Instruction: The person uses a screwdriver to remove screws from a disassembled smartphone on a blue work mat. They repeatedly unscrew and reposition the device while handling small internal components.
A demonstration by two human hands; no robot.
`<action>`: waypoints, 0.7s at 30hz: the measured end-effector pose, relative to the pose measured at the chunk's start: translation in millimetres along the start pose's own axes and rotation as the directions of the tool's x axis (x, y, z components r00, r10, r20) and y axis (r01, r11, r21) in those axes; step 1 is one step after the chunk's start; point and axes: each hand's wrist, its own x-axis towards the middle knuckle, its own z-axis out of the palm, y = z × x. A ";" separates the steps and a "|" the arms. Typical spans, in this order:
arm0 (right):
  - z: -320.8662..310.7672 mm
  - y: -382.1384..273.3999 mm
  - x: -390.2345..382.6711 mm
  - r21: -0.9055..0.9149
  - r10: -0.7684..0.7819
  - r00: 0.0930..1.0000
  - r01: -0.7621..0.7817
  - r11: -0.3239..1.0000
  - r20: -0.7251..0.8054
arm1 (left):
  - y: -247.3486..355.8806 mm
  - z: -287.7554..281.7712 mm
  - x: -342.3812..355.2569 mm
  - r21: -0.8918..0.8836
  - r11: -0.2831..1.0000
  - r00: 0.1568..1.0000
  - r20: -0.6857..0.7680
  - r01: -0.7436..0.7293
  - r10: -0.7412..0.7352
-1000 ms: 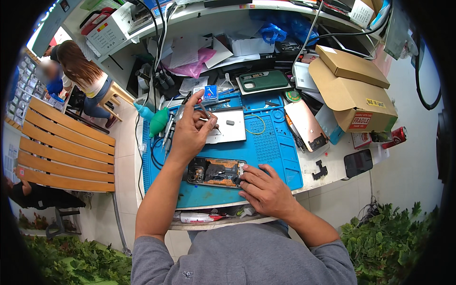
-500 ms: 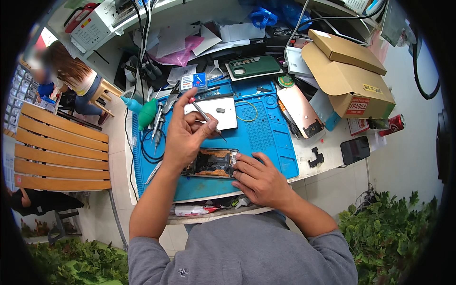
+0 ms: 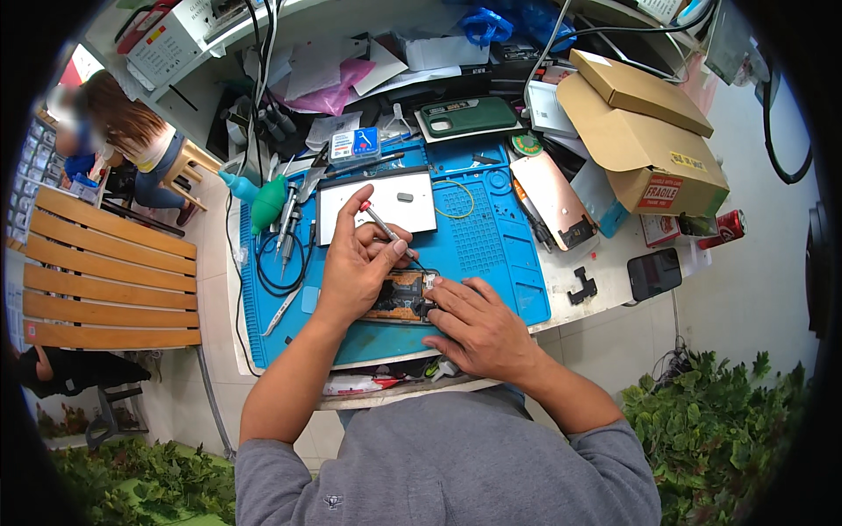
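An opened smartphone point(image 3: 405, 286) lies on the blue repair mat point(image 3: 517, 289), its dark and orange insides facing up. My left hand point(image 3: 351, 272) pinches a slim precision screwdriver point(image 3: 381, 225) with a red cap. The tool slants down, its tip at the phone's upper right corner. My right hand point(image 3: 481, 326) is on the phone's right end, fingers bent over the edge and holding it. Both hands cover parts of the phone. Just beyond them, a white board point(image 3: 412, 215) bears a small grey piece point(image 3: 404, 197).
Left on the mat are a green air blower point(image 3: 268, 203), a coiled black cable point(image 3: 282, 282) and tweezers point(image 3: 281, 313). A rose-gold phone back point(image 3: 554, 197), black phone point(image 3: 654, 274), cardboard box point(image 3: 649, 149) and red can point(image 3: 726, 230) stand right. Another person point(image 3: 149, 145) sits far left.
My left hand has moved down and right, bringing the screwdriver tip onto the phone's upper right corner. My right fingers have shifted slightly on the phone's end.
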 end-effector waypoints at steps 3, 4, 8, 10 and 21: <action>-0.4 0.2 0.7 0.001 -0.002 1.000 0.002 1.000 0.008 | 0.8 0.4 -0.4 0.001 1.000 1.000 0.000 -0.003 0.003; -0.4 0.2 1.0 0.002 -0.002 1.000 0.002 1.000 0.008 | 0.6 0.0 0.1 0.004 1.000 1.000 -0.001 -0.005 0.005; 0.3 0.7 0.3 0.006 -0.002 1.000 0.002 1.000 0.003 | 1.8 0.3 -0.3 0.019 1.000 1.000 -0.004 -0.005 0.006; 0.4 0.7 0.4 0.007 0.000 1.000 0.000 1.000 0.005 | 1.7 0.0 -0.1 0.018 1.000 1.000 -0.001 -0.002 0.002; 0.2 0.7 0.4 0.011 0.008 1.000 -0.008 1.000 0.010 | 1.7 0.7 -1.7 0.045 0.999 1.000 -0.004 -0.011 0.011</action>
